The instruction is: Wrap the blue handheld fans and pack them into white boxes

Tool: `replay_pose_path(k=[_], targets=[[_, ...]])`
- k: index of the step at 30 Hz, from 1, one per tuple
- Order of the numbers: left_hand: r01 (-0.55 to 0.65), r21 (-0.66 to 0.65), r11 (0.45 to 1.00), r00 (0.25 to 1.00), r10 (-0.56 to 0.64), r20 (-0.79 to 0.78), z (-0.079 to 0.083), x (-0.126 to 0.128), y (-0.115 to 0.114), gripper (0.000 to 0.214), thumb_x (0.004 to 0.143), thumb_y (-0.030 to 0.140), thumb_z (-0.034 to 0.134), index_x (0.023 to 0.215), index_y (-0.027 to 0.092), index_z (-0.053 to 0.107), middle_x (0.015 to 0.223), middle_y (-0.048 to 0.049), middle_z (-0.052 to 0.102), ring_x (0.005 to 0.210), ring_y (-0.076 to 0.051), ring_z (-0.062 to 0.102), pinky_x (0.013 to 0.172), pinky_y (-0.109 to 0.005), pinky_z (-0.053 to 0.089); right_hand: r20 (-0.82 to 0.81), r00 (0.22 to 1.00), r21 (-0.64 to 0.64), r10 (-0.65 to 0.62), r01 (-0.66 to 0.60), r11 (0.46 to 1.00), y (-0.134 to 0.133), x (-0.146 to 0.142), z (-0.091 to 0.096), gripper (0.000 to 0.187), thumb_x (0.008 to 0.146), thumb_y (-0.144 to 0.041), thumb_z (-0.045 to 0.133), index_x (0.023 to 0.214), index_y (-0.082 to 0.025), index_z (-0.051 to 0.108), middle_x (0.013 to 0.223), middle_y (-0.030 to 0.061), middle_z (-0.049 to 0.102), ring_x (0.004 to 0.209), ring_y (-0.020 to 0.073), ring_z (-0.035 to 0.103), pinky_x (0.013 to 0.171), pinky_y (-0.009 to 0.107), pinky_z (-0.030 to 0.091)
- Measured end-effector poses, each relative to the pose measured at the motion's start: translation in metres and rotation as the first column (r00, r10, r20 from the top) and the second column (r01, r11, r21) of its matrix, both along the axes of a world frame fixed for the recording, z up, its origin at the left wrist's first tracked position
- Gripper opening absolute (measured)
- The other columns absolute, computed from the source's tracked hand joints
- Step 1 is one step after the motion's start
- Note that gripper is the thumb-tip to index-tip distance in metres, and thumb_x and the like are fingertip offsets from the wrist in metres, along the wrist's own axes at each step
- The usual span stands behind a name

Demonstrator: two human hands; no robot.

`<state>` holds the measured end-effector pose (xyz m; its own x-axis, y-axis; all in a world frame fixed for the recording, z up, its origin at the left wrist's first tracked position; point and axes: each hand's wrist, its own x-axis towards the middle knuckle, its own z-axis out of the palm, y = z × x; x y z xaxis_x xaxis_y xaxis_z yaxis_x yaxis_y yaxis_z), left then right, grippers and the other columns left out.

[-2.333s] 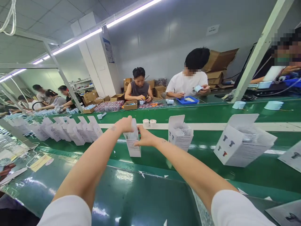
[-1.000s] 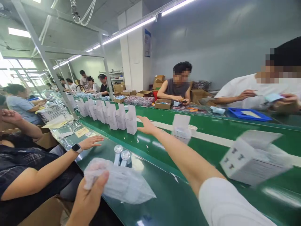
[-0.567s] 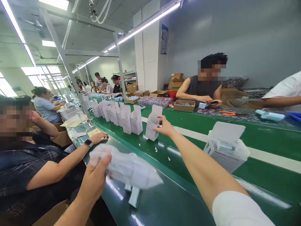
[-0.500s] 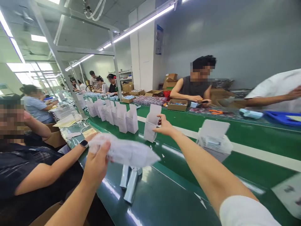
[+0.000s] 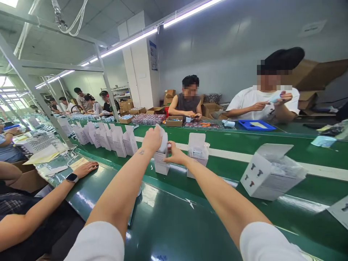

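Near front edge of green belt, white box is steadied, prob. vs. tipping, by R hand, fingers half-spread around its side, while white bag is held at box mouth by L hand, w/ fingers curled tight.

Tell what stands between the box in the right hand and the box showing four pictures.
Another open white box, partly behind the right forearm, stands between them, as the head view shows.

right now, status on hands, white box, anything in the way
Left hand gripping bagged item at top of white box; right hand holding box side; co-worker's hand on bench, well apart.
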<state>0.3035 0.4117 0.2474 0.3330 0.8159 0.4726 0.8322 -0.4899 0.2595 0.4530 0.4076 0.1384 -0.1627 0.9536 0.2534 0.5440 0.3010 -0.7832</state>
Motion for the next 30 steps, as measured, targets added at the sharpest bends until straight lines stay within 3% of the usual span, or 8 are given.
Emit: replay_pose_path(k=[5, 12, 16, 19, 22, 24, 27, 30], targets=[[-0.068, -0.137, 0.988, 0.990, 0.050, -0.129, 0.013, 0.042, -0.005, 0.032, 0.085, 0.025, 0.058, 0.114, 0.014, 0.055, 0.115, -0.0201, 0.059, 0.110, -0.034, 0.056, 0.088, -0.040, 0.043, 0.016, 0.999, 0.049, -0.036, 0.035, 0.998, -0.007, -0.013, 0.003, 0.089, 0.054, -0.021, 0.072, 0.132, -0.017, 0.028, 0.110, 0.0116, 0.059, 0.099, 0.0310, 0.059, 0.084, 0.045, 0.048], [-0.125, -0.100, 0.987, 0.990, 0.130, 0.048, 0.016, 0.034, -0.006, 0.033, 0.094, 0.034, 0.041, 0.119, 0.016, 0.051, 0.113, -0.0167, 0.064, 0.110, -0.030, 0.058, 0.088, -0.038, 0.041, -0.013, 0.997, 0.037, -0.072, 0.072, 0.997, -0.014, -0.002, 0.005, 0.085, 0.054, -0.013, 0.064, 0.128, -0.022, 0.024, 0.103, 0.0051, 0.057, 0.094, 0.0235, 0.059, 0.081, 0.037, 0.048], [-0.021, -0.227, 0.974, 0.998, 0.008, -0.061, 0.012, 0.033, -0.003, 0.038, 0.091, 0.031, 0.045, 0.123, 0.011, 0.049, 0.116, -0.0229, 0.063, 0.113, -0.034, 0.058, 0.092, -0.041, 0.041, -0.033, 0.998, -0.015, -0.059, 0.059, 0.998, -0.009, -0.006, 0.009, 0.086, 0.050, -0.013, 0.069, 0.127, -0.022, 0.030, 0.097, 0.0039, 0.060, 0.089, 0.0246, 0.060, 0.078, 0.038, 0.049], [0.112, -0.338, 0.934, 0.987, -0.144, -0.071, 0.009, 0.022, 0.006, 0.051, 0.085, 0.038, 0.058, 0.129, 0.016, 0.047, 0.121, -0.0174, 0.064, 0.115, -0.031, 0.059, 0.093, -0.036, 0.043, -0.084, 0.991, -0.047, -0.102, 0.098, 0.994, -0.005, -0.011, 0.013, 0.089, 0.050, -0.017, 0.074, 0.128, -0.017, 0.031, 0.102, 0.0082, 0.062, 0.092, 0.0267, 0.061, 0.079, 0.040, 0.050], [0.288, -0.512, 0.809, 0.955, -0.282, 0.091, 0.004, -0.003, 0.016, 0.068, 0.084, 0.042, 0.059, 0.142, 0.020, 0.033, 0.128, -0.0125, 0.062, 0.118, -0.025, 0.058, 0.098, -0.033, 0.042, -0.172, 0.973, -0.059, -0.153, 0.145, 0.988, -0.002, -0.013, 0.019, 0.077, 0.064, -0.036, 0.073, 0.127, -0.018, 0.034, 0.116, 0.0123, 0.060, 0.100, 0.0248, 0.061, 0.080, 0.036, 0.051], [0.359, -0.582, 0.730, 0.933, -0.279, 0.226, -0.003, -0.020, 0.021, 0.071, 0.086, 0.041, 0.053, 0.146, 0.017, 0.023, 0.126, -0.0135, 0.063, 0.117, -0.023, 0.058, 0.098, -0.035, 0.042, -0.211, 0.954, -0.055, -0.211, 0.204, 0.977, 0.000, -0.013, 0.024, 0.064, 0.072, -0.049, 0.066, 0.123, -0.018, 0.041, 0.121, 0.0135, 0.059, 0.105, 0.0251, 0.060, 0.083, 0.037, 0.050], [0.388, -0.554, 0.737, 0.920, -0.275, 0.277, -0.019, -0.032, 0.025, 0.068, 0.084, 0.031, 0.050, 0.145, 0.015, 0.024, 0.134, -0.0167, 0.057, 0.120, -0.024, 0.056, 0.097, -0.038, 0.044, -0.224, 0.925, -0.037, -0.306, 0.306, 0.951, 0.003, -0.015, 0.031, 0.054, 0.072, -0.051, 0.066, 0.112, -0.017, 0.052, 0.117, 0.0138, 0.062, 0.108, 0.0278, 0.059, 0.089, 0.040, 0.047], [0.413, -0.491, 0.767, 0.910, -0.337, 0.241, -0.034, -0.025, 0.028, 0.081, 0.066, 0.014, 0.063, 0.141, 0.015, 0.034, 0.144, -0.0175, 0.046, 0.130, -0.030, 0.045, 0.105, -0.042, 0.038, -0.229, 0.904, -0.021, -0.360, 0.365, 0.931, 0.002, -0.016, 0.033, 0.044, 0.074, -0.046, 0.064, 0.106, -0.017, 0.056, 0.109, 0.0124, 0.066, 0.100, 0.0270, 0.062, 0.086, 0.039, 0.048]])
